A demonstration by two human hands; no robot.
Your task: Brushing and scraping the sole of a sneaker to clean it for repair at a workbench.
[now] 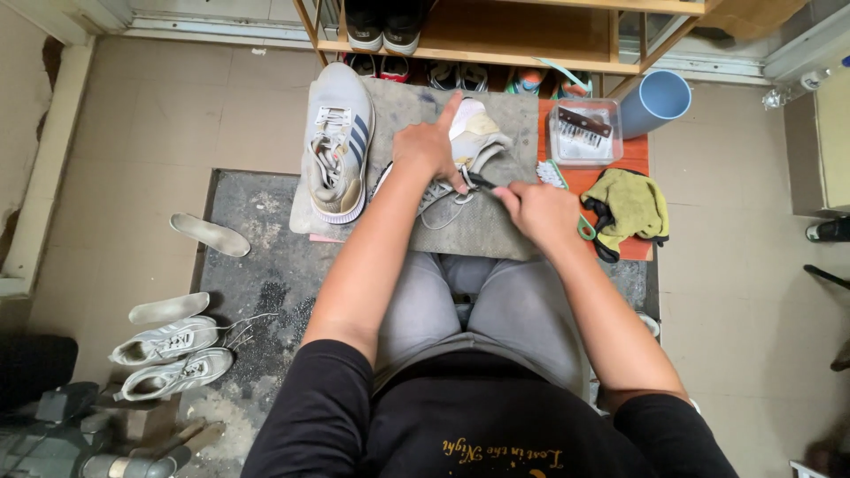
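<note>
A pale sneaker (478,128) lies on a grey mat (496,221) across my lap, its loose laces trailing toward me. My left hand (429,146) presses down on this sneaker and grips it. My right hand (536,208) holds a thin dark tool (480,181) whose tip touches the sneaker near the laces. A second grey sneaker with dark side stripes (338,142) rests upright on the mat's left part, apart from both hands.
To the right sit a clear plastic box with a brush (584,133), a yellow-green cloth (630,202) on an orange surface, and a blue cup (657,99). A wooden shoe rack (496,35) stands ahead. A white pair of sneakers (173,354) and insoles (211,235) lie on the floor left.
</note>
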